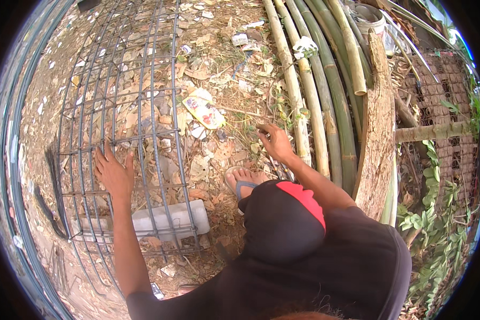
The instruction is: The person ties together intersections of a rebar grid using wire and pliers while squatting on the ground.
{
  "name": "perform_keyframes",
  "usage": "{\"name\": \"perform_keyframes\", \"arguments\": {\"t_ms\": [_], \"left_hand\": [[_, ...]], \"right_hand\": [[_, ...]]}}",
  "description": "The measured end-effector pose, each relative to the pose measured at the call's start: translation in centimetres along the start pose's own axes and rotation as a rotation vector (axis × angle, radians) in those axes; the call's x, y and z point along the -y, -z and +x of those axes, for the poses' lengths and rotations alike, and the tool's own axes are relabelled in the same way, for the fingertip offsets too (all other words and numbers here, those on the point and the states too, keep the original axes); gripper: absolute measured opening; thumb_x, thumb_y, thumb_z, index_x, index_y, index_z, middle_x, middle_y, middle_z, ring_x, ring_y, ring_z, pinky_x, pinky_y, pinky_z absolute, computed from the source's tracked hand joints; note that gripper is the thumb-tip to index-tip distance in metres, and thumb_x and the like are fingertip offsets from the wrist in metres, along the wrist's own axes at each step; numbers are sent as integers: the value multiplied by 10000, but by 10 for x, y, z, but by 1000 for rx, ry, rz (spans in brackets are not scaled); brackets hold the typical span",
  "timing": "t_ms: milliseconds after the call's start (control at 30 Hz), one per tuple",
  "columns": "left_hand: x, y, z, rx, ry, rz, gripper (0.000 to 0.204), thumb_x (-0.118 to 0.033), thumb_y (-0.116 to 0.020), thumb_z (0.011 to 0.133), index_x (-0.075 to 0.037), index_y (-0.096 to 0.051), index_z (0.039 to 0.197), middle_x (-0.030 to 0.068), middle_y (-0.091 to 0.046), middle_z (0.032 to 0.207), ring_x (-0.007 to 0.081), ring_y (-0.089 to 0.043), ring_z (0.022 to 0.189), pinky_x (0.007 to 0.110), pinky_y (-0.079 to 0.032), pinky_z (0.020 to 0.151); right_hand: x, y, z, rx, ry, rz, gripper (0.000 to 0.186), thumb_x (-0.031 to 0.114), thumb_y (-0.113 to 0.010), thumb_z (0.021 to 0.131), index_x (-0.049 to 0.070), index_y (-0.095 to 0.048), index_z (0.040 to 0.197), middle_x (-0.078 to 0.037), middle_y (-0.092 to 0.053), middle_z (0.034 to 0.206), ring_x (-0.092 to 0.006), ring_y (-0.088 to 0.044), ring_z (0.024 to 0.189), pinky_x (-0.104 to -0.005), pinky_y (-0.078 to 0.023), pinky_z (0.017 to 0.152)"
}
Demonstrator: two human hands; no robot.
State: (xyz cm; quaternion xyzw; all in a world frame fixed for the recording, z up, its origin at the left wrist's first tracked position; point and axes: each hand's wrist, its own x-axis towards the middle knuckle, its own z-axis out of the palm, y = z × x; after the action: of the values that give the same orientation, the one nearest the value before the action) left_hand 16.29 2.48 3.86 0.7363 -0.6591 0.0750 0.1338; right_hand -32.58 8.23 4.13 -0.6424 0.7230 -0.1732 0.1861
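Note:
A cage of steel reinforcing bars (159, 176), tied into a grid, lies along the ground at my left. My left hand (114, 173) is open over it, fingers spread and fingertips at the bars; whether they press on the steel I cannot tell. A pale cylindrical block (170, 220) sits beneath the near end of the cage. Between the cage and the bamboo, my right hand (277, 143) is raised with its fingers curled. Something small and dark shows at its fingertips, too small to name. Dark thin wires (53, 186) hang at the cage's left side.
Long bamboo poles (325, 90) and a rough wooden plank (377, 128) lie on the right. Beyond them stand a bucket (369, 20), brown mesh (442, 96) and leafy plants (432, 224). Dry leaves and a colourful wrapper (204, 111) litter the ground. More bars (10, 133) run along the left.

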Motion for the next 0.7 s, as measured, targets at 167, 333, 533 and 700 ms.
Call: {"name": "perform_keyframes", "arguments": {"t_ms": [167,333,533,700], "left_hand": [[-26,11,16,117,116,-171,897,-369,-744,904,-26,-267,1582,294,-386,1547,478,-438,1370,542,-378,1113],[-16,30,34,107,178,-195,1002,-315,-788,857,29,-199,1591,311,-438,1491,510,-491,1296,501,-440,1064],[-16,47,45,315,160,-161,1107,-397,-798,833,1,-121,1613,302,-432,1471,464,-491,1310,487,-475,1060],[-6,45,21,370,172,-121,1125,-429,-762,864,-45,-36,1634,337,-409,1474,481,-493,1317,537,-432,1108]], "right_hand": [[1,-20,107,54,243,95,242,117,-645,930,15,-712,1138,-197,-718,1004,-379,-694,920,-455,-540,823],[62,-65,159,206,365,280,227,98,-629,943,-10,-727,1118,-220,-739,994,-358,-728,869,-416,-561,797],[116,-106,132,355,309,679,226,78,-593,973,3,-727,1139,-127,-725,809,-197,-704,719,-345,-550,682],[149,-124,103,449,374,782,242,60,-549,1007,-43,-698,1167,-97,-702,819,-132,-675,714,-294,-560,657]]}}
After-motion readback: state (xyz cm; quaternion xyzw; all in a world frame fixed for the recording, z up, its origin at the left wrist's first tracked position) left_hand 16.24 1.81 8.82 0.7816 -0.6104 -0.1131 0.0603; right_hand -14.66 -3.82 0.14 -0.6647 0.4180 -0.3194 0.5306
